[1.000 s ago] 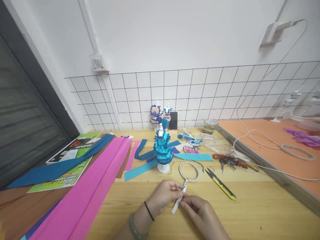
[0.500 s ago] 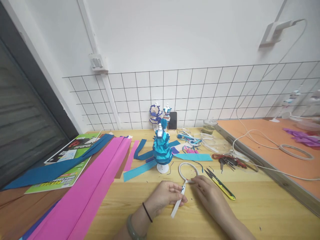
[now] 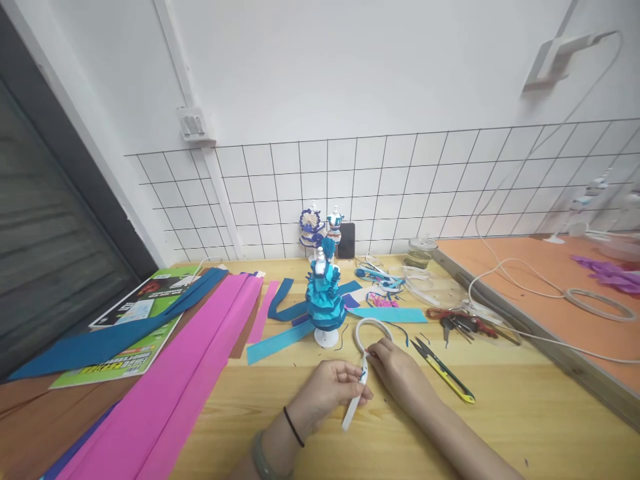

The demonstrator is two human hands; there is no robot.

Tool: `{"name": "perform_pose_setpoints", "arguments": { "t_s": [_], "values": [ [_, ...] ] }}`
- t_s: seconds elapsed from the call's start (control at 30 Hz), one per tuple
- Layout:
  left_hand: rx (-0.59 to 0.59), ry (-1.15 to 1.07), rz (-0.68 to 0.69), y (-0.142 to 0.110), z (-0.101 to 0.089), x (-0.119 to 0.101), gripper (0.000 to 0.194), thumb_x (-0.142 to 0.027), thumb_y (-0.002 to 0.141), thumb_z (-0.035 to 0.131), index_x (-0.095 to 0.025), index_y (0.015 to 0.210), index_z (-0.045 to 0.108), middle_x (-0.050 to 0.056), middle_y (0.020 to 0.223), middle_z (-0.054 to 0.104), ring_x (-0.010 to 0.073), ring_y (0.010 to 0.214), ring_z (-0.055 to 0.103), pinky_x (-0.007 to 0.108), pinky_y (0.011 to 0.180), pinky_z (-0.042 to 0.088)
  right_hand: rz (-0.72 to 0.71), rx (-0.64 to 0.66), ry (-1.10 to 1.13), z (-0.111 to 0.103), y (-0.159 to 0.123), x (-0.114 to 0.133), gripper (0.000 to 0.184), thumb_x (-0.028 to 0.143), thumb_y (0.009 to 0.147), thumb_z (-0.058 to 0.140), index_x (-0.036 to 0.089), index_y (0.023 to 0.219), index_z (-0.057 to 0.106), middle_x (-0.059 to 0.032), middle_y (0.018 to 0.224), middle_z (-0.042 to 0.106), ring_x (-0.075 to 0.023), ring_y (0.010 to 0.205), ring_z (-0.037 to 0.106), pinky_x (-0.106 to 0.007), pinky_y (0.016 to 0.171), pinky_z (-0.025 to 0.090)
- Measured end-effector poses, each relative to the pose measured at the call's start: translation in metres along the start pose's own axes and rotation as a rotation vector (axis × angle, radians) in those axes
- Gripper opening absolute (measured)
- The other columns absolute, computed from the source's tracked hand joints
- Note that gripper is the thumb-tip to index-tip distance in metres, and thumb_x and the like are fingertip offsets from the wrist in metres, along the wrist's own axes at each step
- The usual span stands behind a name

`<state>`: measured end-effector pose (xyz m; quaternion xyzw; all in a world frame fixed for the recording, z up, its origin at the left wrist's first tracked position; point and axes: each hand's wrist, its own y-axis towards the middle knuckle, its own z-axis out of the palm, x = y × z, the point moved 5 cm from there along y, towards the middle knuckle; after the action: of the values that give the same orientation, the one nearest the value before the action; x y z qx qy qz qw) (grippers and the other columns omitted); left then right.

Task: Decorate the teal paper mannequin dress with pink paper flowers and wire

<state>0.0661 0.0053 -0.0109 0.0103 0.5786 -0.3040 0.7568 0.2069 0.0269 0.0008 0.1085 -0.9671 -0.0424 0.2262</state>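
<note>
Tape strip [image 3: 351, 415] pinched in left hand [image 3: 330, 388]; right hand [image 3: 399, 370], palm down, grips its roll [image 3: 358, 333].

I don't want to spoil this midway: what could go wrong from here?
The strip in the left hand might twist or tear near the roll, by the right hand.
The roll, close to the blue figure, might nudge its base if pushed forward.
The snips lie to the right of that hand, so a sideways sweep could meet their points.
</note>
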Motion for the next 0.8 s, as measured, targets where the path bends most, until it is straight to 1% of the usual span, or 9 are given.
{"name": "perform_pose_setpoints", "arguments": {
  "t_s": [0.13, 0.23, 0.3, 0.37, 0.47, 0.63, 0.8],
  "values": [
    [-0.007, -0.006, 0.011, 0.002, -0.002, 0.001, 0.046, -0.03, 0.048, 0.079, -0.009, 0.081, 0.056, 0.01, 0.07, 0.067, 0.0156, 0.062, 0.061, 0.034, 0.073, 0.046, 0.006, -0.032, 0.164, 0.0, -0.002, -0.005, 0.022, 0.023, 0.083, 0.039, 0.016, 0.092, 0.059, -0.0085, 0.092, 0.06, -0.0199, 0.084, 0.057, -0.03, 0.074, 0.043],
    [-0.004, 0.003, 0.024, 0.004, -0.004, 0.003, 0.045, -0.03, 0.049, 0.078, -0.009, 0.082, 0.056, 0.01, 0.07, 0.067, 0.0156, 0.062, 0.061, 0.034, 0.072, 0.046, -0.04, -0.059, 0.34, -0.008, -0.008, 0.002, 0.023, 0.027, 0.085, 0.038, 0.017, 0.089, 0.059, -0.0079, 0.09, 0.06, -0.0192, 0.084, 0.056, -0.031, 0.076, 0.043],
    [0.003, 0.017, 0.041, 0.005, -0.003, 0.003, 0.044, -0.031, 0.049, 0.078, -0.009, 0.081, 0.056, 0.01, 0.069, 0.066, 0.0154, 0.062, 0.061, 0.034, 0.071, 0.046, -0.091, -0.034, 0.446, -0.012, -0.011, 0.011, 0.026, 0.029, 0.087, 0.037, 0.018, 0.085, 0.06, -0.0071, 0.086, 0.06, -0.0184, 0.084, 0.056, -0.031, 0.076, 0.043],
    [0.01, 0.039, 0.057, 0.005, -0.003, 0.003, 0.043, -0.031, 0.05, 0.077, -0.009, 0.081, 0.057, 0.009, 0.067, 0.066, 0.0155, 0.061, 0.06, 0.033, 0.069, 0.046, -0.118, 0.017, 0.505, -0.014, -0.013, 0.02, 0.027, 0.031, 0.087, 0.038, 0.017, 0.079, 0.06, -0.0061, 0.081, 0.059, -0.0177, 0.081, 0.056, -0.03, 0.073, 0.043],
    [0.035, 0.073, 0.081, 0.005, -0.001, 0.0, 0.04, -0.031, 0.052, 0.075, -0.008, 0.08, 0.059, 0.009, 0.067, 0.065, 0.0156, 0.062, 0.06, 0.032, 0.068, 0.045, -0.104, 0.069, 0.513, -0.013, -0.013, 0.025, 0.027, 0.032, 0.086, 0.041, 0.017, 0.072, 0.058, -0.005, 0.078, 0.058, -0.0165, 0.075, 0.055, -0.028, 0.068, 0.044],
    [0.059, 0.115, 0.085, 0.003, -0.002, 0.0, 0.037, -0.031, 0.056, 0.073, -0.008, 0.083, 0.061, 0.008, 0.068, 0.066, 0.0138, 0.06, 0.059, 0.029, 0.065, 0.044, -0.107, 0.042, 0.48, -0.011, -0.012, 0.024, 0.024, 0.03, 0.085, 0.042, 0.017, 0.071, 0.055, -0.004, 0.075, 0.057, -0.0151, 0.071, 0.055, -0.026, 0.064, 0.043],
    [0.069, 0.121, 0.093, 0.003, -0.002, 0.001, 0.038, -0.031, 0.056, 0.073, -0.007, 0.083, 0.062, 0.009, 0.068, 0.066, 0.0132, 0.058, 0.057, 0.028, 0.063, 0.043, -0.147, 0.008, 0.491, -0.013, -0.013, 0.026, 0.028, 0.033, 0.086, 0.041, 0.017, 0.066, 0.053, -0.004, 0.074, 0.056, -0.0153, 0.072, 0.055, -0.026, 0.065, 0.043]
  ]
}}
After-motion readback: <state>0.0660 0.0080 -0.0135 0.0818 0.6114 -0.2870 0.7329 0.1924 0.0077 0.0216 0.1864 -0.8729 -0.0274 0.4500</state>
